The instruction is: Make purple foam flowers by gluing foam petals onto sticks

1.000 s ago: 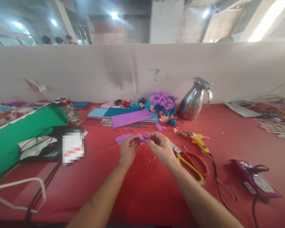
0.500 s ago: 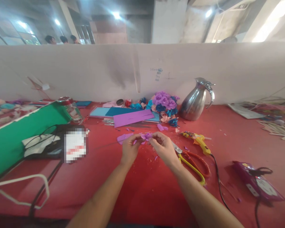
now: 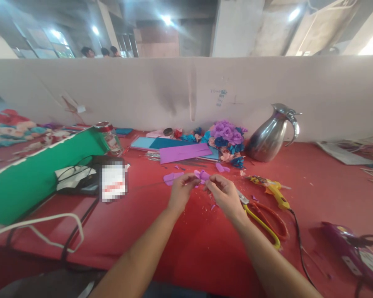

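Observation:
Between my two hands is a small purple paper flower [image 3: 202,176], raised a little over the red table [image 3: 186,265]. My left hand [image 3: 184,191] pinches its left side between thumb and fingers. The fingers of my right hand [image 3: 223,193] are closed on its right side. Cut purple paper pieces [image 3: 171,179] lie just beyond my left hand, with two loose purple petals [image 3: 222,168] behind the flower. Scissors [image 3: 261,215] with one red and one yellow handle rest beside my right wrist. A yellow hot glue gun [image 3: 275,192] lies farther right.
Stacked paper sheets [image 3: 183,153] and a bunch of paper flowers [image 3: 225,134] stand at the back beside a steel jug [image 3: 267,136]. A glass jar [image 3: 112,140] and green board [image 3: 49,174] are left. A purple power strip [image 3: 351,248] with cords lies right.
The camera view has turned left, so everything sits farther right. My fingers have shifted slightly on the purple flower, whose petals show at a different angle.

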Available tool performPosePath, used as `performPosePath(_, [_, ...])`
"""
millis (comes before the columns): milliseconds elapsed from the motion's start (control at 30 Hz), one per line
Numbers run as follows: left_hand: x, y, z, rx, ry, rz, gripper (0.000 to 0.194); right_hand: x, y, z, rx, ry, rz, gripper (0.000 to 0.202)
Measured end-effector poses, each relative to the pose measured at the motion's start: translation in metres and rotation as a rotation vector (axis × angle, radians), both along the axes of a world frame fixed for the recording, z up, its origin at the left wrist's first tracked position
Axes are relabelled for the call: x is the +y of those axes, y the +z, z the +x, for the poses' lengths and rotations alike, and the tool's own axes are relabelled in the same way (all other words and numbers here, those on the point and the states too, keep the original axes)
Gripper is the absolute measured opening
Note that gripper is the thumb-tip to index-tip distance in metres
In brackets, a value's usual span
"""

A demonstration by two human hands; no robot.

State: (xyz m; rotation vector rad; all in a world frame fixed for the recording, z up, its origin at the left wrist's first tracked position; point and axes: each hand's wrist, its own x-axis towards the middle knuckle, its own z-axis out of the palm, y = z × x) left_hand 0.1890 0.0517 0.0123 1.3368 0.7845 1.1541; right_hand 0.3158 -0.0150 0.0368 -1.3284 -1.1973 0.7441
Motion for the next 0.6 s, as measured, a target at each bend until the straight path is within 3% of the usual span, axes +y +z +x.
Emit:
performPosePath(100, [0.001, 0.001, 0.001, -0.120, -0.074, -0.184, 0.011, 0.005, -0.009, 0.002, -0.094, -0.046, -0.036, 0.014])
performPosePath(233, [0.002, 0.002, 0.000, -0.213, -0.095, -0.325, 0.015, 0.010, -0.019, 0.000, -0.147, 0.016, -0.066, 0.021])
performPosePath(433, [0.003, 0.003, 0.000, -0.225, -0.089, -0.331, 0.022, 0.012, -0.019, -0.002, -0.124, 0.051, -0.013, 0.016])
performPosePath(600, [0.002, 0.004, 0.001, -0.164, -0.126, -0.262, 0.016, 0.012, -0.016, -0.001, -0.181, 0.012, 0.001, 0.016])
